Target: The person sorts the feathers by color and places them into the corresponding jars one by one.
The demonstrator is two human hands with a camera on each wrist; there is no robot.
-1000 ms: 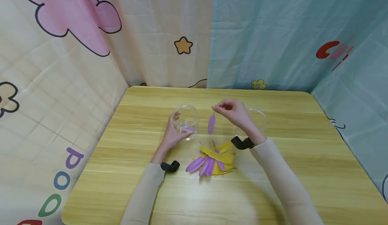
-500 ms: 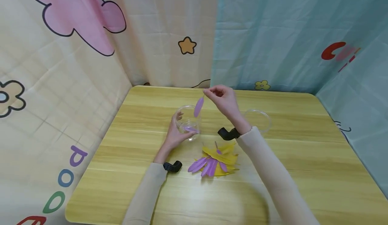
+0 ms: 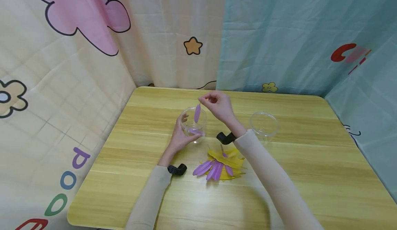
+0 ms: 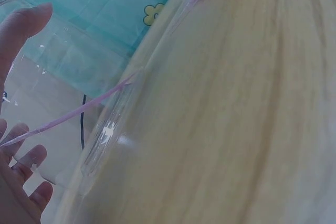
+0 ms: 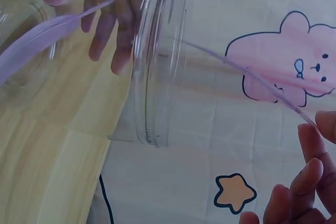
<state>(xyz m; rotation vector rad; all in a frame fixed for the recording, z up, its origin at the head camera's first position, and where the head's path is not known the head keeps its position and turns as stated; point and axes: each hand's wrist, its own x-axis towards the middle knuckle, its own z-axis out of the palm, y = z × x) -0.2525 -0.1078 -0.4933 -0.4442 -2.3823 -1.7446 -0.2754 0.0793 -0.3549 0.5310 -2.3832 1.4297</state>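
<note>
My left hand [image 3: 180, 137] grips a clear jar [image 3: 203, 128] from its left side, with the thumb in front and fingers behind. Inside the jar lies one purple feather [image 5: 42, 40], seen through the wall in both wrist views. My right hand [image 3: 218, 107] pinches another purple feather [image 3: 197, 114] by the quill tip. This feather hangs vane downward at the jar's mouth; in the right wrist view its far end reaches the rim [image 5: 157, 77]. Nearer the person, a pile of yellow feathers [image 3: 231, 161] lies on the table with several purple feathers [image 3: 214, 170] among them.
To the right on the wooden table [image 3: 310, 154] is a clear round piece [image 3: 264, 113], a second jar or a lid; I cannot tell which. Printed curtains [image 3: 167, 51] hang along the table's back and sides.
My right hand has carried the purple feather leftward from above the pile, up, then down to the jar's mouth. The left hand keeps its grip on the jar.
</note>
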